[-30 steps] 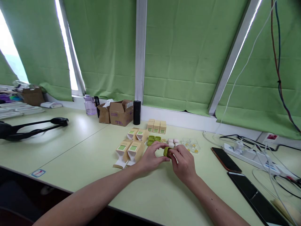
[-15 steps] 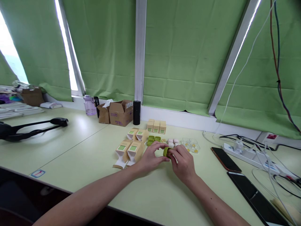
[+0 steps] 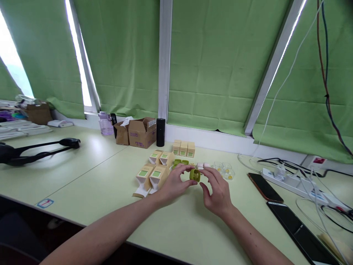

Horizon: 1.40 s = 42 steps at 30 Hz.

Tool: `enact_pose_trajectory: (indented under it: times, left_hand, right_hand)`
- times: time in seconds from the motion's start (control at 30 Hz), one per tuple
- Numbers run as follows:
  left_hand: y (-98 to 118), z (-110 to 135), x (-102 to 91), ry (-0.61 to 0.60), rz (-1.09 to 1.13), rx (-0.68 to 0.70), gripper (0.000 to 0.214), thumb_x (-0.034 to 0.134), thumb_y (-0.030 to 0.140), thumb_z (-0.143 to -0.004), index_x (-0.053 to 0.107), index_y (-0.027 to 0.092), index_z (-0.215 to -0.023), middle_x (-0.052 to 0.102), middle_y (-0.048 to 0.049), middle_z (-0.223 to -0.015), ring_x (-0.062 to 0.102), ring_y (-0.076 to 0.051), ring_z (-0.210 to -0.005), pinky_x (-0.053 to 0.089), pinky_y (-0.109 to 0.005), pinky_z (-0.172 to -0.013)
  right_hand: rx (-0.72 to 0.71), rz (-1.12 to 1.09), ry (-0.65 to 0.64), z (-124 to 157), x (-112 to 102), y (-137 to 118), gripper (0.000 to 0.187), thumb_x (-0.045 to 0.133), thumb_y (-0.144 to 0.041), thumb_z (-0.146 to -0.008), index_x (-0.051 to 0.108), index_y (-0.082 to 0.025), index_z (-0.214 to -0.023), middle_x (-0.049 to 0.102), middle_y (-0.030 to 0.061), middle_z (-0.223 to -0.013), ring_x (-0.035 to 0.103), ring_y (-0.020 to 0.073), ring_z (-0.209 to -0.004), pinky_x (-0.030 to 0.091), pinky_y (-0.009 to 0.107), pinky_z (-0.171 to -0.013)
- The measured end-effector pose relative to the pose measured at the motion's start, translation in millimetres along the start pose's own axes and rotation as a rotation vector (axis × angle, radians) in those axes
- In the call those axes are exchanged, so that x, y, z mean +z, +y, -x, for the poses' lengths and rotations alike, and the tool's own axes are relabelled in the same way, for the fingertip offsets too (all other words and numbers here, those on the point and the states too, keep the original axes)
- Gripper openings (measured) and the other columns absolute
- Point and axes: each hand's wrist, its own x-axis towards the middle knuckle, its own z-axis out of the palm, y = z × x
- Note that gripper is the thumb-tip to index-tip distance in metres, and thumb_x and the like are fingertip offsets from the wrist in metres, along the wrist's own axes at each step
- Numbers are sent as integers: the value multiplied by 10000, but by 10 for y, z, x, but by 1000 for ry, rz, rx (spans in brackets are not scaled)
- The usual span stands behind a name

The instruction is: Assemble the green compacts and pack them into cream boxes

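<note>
My left hand [image 3: 176, 182] pinches a small green case [image 3: 195, 175] and holds it just above the pale green desk [image 3: 91, 173]. Beside it my right hand [image 3: 217, 191] hovers with fingers spread and empty, close to the case but apart from it. Behind the hands lie more green cases [image 3: 180, 162], small pink-white pieces [image 3: 203, 165] and clear round containers [image 3: 226, 171] with yellow bits. To the left are opened tan boxes with green labels [image 3: 150, 176]; three closed ones [image 3: 184, 148] stand further back.
Two phones [image 3: 264, 187] lie at the right, by a power strip [image 3: 292, 180] and tangled cables. Cardboard boxes [image 3: 142, 131], a black cylinder [image 3: 160, 131] and a purple bottle [image 3: 105, 123] stand by the window. A black headset-like device [image 3: 33, 151] rests at the left.
My right hand has let go of the green case and opened. My left hand has lifted the case slightly and turned it.
</note>
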Motion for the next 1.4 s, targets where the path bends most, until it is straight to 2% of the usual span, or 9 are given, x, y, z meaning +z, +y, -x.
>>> enact_pose_trajectory:
  times: [0.13, 0.27, 0.33, 0.4, 0.47, 0.63, 1.0, 1.4]
  left_hand:
    - [-2, 15, 7, -11, -16, -2, 446, 882, 273, -723, 723, 256, -1140, 685, -50, -1114, 636, -234, -1062, 515, -405, -973]
    - [-20, 31, 13, -20, -11, 46, 549, 903, 327, -708, 689, 266, -1210, 682, -55, -1133, 640, -243, -1074, 519, -409, -976]
    - [-29, 33, 7, -14, 15, 75, 566, 861, 360, -764, 643, 261, -1276, 674, -73, -1194, 645, -243, -1088, 521, -413, -982]
    - [-24, 33, -3, -18, 33, 77, 443, 752, 374, -874, 626, 247, -1280, 672, -85, -1216, 652, -234, -1095, 518, -411, -991]
    - [-5, 34, -12, -13, 20, 52, 288, 647, 366, -948, 654, 231, -1202, 686, -83, -1168, 657, -223, -1071, 520, -404, -983]
    - [20, 35, 4, -9, 6, 15, 151, 615, 325, -942, 688, 215, -1014, 700, -51, -987, 655, -200, -919, 539, -364, -881]
    - [12, 11, 53, -60, 72, 27, 144, 574, 290, -930, 625, 188, -842, 654, -25, -808, 607, -165, -782, 508, -300, -752]
    - [23, 11, 48, -92, 69, 6, 183, 552, 322, -941, 608, 190, -827, 639, -19, -796, 585, -162, -762, 478, -284, -714]
  right_hand:
    - [27, 15, -90, 30, 50, -12, 653, 536, -114, -895, 399, -245, -1520, 610, 148, -1380, 589, 330, -1272, 621, 498, -892]
    - [68, -26, -94, 58, 103, 15, 644, 531, -89, -898, 416, -249, -1511, 631, 142, -1354, 589, 319, -1271, 623, 505, -914]
    - [119, -79, -65, 62, 112, 33, 608, 537, -101, -910, 446, -256, -1491, 621, 144, -1360, 586, 318, -1271, 628, 506, -903]
    - [169, -139, -21, 59, 111, 46, 562, 544, -110, -919, 484, -263, -1457, 616, 142, -1357, 606, 305, -1232, 632, 499, -892]
    - [204, -196, 23, 51, 109, 50, 517, 552, -109, -916, 523, -263, -1409, 620, 135, -1339, 631, 288, -1174, 641, 480, -869]
    - [250, -278, 67, 41, 128, 35, 456, 572, -107, -900, 566, -256, -1331, 638, 115, -1291, 659, 259, -1104, 651, 456, -870]
    - [208, -270, 17, 84, 161, 36, 476, 556, -88, -897, 541, -265, -1339, 641, 116, -1310, 611, 294, -1240, 610, 530, -973]
    - [176, -238, 4, 96, 171, 53, 479, 550, -60, -880, 539, -255, -1317, 666, 115, -1282, 625, 285, -1242, 610, 501, -978]
